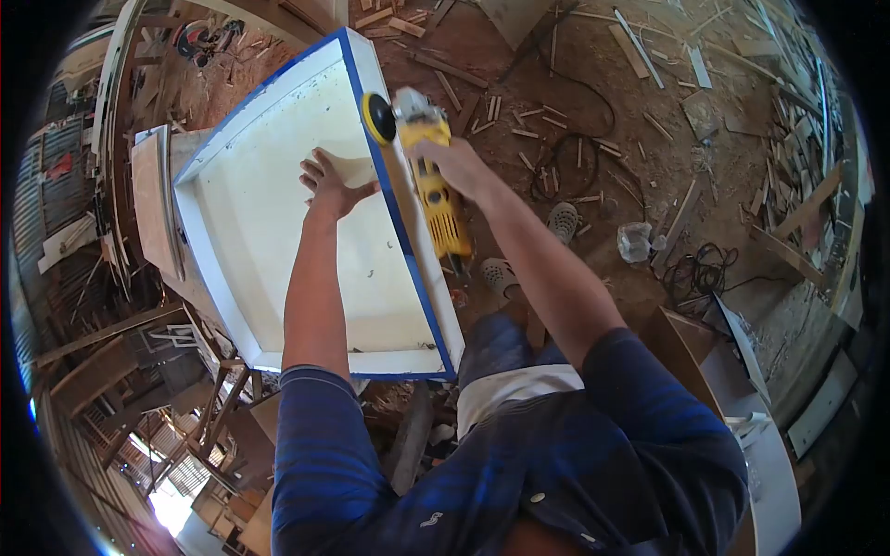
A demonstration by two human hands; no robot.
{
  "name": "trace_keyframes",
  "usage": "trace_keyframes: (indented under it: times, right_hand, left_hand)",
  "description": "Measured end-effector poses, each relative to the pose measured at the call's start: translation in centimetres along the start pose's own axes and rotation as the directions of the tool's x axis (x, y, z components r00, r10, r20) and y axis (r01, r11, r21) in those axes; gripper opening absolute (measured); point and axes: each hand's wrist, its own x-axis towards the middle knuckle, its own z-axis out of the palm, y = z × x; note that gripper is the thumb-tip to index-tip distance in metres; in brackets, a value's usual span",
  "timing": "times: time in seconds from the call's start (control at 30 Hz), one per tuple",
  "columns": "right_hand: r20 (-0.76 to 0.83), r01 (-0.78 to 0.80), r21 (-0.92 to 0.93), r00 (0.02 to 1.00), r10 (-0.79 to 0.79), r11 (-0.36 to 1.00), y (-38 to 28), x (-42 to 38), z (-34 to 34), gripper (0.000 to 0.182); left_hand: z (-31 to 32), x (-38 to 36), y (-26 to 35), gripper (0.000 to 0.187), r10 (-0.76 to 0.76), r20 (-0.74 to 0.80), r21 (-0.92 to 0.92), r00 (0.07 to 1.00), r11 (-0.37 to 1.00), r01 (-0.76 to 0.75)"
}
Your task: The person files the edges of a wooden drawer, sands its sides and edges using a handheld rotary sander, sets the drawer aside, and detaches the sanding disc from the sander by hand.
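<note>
My right hand (449, 163) is wrapped round a yellow angle grinder (438, 208) with a silver head. Its round yellow-and-black sanding disc (378, 119) meets the near long side of a shallow white frame (243, 306) edged in blue. Inside the frame, my left hand (330, 185) lies on the pale panel (287, 232) with its fingers spread, the thumb reaching toward the blue-edged side. Small dark specks and shavings dot the panel's surface.
Wood offcuts (630, 51) litter the dirt floor, and black cables (700, 271) coil to the right. A clear plastic bag (635, 242) lies near my shoes (563, 222). Boards (153, 204) stand left of the frame. Another power tool (195, 42) rests at the far left.
</note>
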Motion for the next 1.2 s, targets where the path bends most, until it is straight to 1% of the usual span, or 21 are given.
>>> trace_keyframes:
  times: [0.07, 0.17, 0.23, 0.33, 0.43, 0.53, 0.63, 0.67, 0.73, 0.77, 0.83, 0.93, 0.97, 1.03, 1.07, 1.1, 1.13, 1.2]
  right_hand:
    - [-0.019, -0.015, 0.013, 1.000, 0.015, 1.000, -1.8, 1.2, 0.5, 0.045]
    - [-0.012, -0.042, 0.038, 0.999, 0.043, 0.998, -1.9, 0.9, 0.6, 0.048]
    - [0.008, -0.052, 0.047, 0.999, 0.052, 0.998, -0.2, 0.0, 0.2, 0.047]
    - [-0.040, -0.010, -0.031, 0.999, 0.008, 0.999, 4.6, -2.4, 0.1, 0.046]
    - [-0.002, -0.011, 0.054, 1.000, 0.011, 0.998, 8.6, -6.8, 0.0, 0.039]
    - [0.015, -0.088, 0.044, 0.996, 0.087, 0.995, 11.4, -11.0, -0.1, 0.039]
    - [-0.026, -0.124, 0.074, 0.992, 0.126, 0.990, 11.9, -15.6, 0.7, 0.041]
    - [-0.018, -0.112, 0.095, 0.993, 0.114, 0.989, 13.8, -15.9, 0.4, 0.038]
    - [-0.028, -0.142, 0.098, 0.989, 0.146, 0.985, 15.2, -17.3, 0.2, 0.040]
    - [-0.032, -0.159, 0.098, 0.986, 0.163, 0.982, 15.8, -17.6, 0.2, 0.040]
    - [-0.042, -0.134, 0.088, 0.989, 0.138, 0.987, 15.6, -17.9, 0.3, 0.040]
    - [-0.041, -0.082, 0.047, 0.996, 0.084, 0.996, 14.6, -15.8, 0.5, 0.040]
    - [-0.040, -0.063, 0.030, 0.997, 0.064, 0.998, 14.2, -14.7, 0.6, 0.040]
    - [-0.043, -0.082, -0.016, 0.996, 0.081, 0.997, 12.1, -13.5, 0.4, 0.041]
    - [-0.048, -0.091, -0.039, 0.995, 0.089, 0.995, 11.6, -13.6, 0.5, 0.041]
    - [-0.046, -0.091, -0.016, 0.995, 0.091, 0.996, 11.9, -14.0, 0.6, 0.042]
    - [-0.044, -0.091, 0.004, 0.995, 0.091, 0.996, 12.3, -14.2, 0.7, 0.043]
    - [-0.046, -0.092, 0.055, 0.994, 0.095, 0.994, 14.2, -14.9, 0.7, 0.045]
  left_hand:
    - [0.1, 0.3, 0.0, 0.172, 0.004, -0.003, 0.008, 1.000, 1.000, -0.004]
    - [0.1, 0.3, -0.3, 0.173, 0.013, -0.013, 0.011, 1.000, 1.000, -0.013]
    - [0.5, 0.7, -0.5, 0.174, 0.024, -0.030, 0.010, 0.999, 1.000, -0.024]
    - [0.2, 0.5, -0.4, 0.173, 0.023, -0.029, 0.038, 0.999, 0.999, -0.022]
    - [0.3, 0.7, -0.5, 0.171, 0.015, -0.020, 0.044, 1.000, 0.999, -0.015]
    - [0.9, 1.5, -1.3, 0.168, 0.061, -0.067, 0.054, 0.996, 0.997, -0.057]
    - [1.5, 1.7, -1.8, 0.165, 0.085, -0.103, 0.047, 0.991, 0.996, -0.081]
    - [1.7, 1.6, -1.8, 0.163, 0.087, -0.105, 0.055, 0.991, 0.995, -0.081]
    - [1.6, 0.4, -1.5, 0.160, 0.089, -0.113, 0.066, 0.990, 0.994, -0.082]
    - [1.7, -0.2, -1.5, 0.159, 0.116, -0.125, 0.060, 0.985, 0.992, -0.109]
    - [2.6, -2.1, -2.0, 0.157, 0.161, -0.144, 0.050, 0.976, 0.987, -0.155]
    - [4.4, -5.4, -5.0, 0.156, 0.354, -0.138, 0.126, 0.925, 0.933, -0.338]
    - [5.2, -6.9, -5.8, 0.159, 0.380, -0.110, 0.135, 0.918, 0.921, -0.365]
    - [6.5, -10.9, -6.9, 0.163, 0.408, -0.061, 0.146, 0.911, 0.906, -0.396]
    - [6.9, -13.2, -6.9, 0.164, 0.384, -0.018, 0.164, 0.923, 0.912, -0.376]
    - [7.2, -15.3, -6.7, 0.166, 0.358, 0.024, 0.182, 0.933, 0.916, -0.357]
    - [7.8, -16.6, -6.9, 0.164, 0.360, 0.031, 0.155, 0.933, 0.920, -0.360]
    - [7.8, -16.9, -6.6, 0.164, 0.346, 0.023, 0.147, 0.938, 0.927, -0.346]
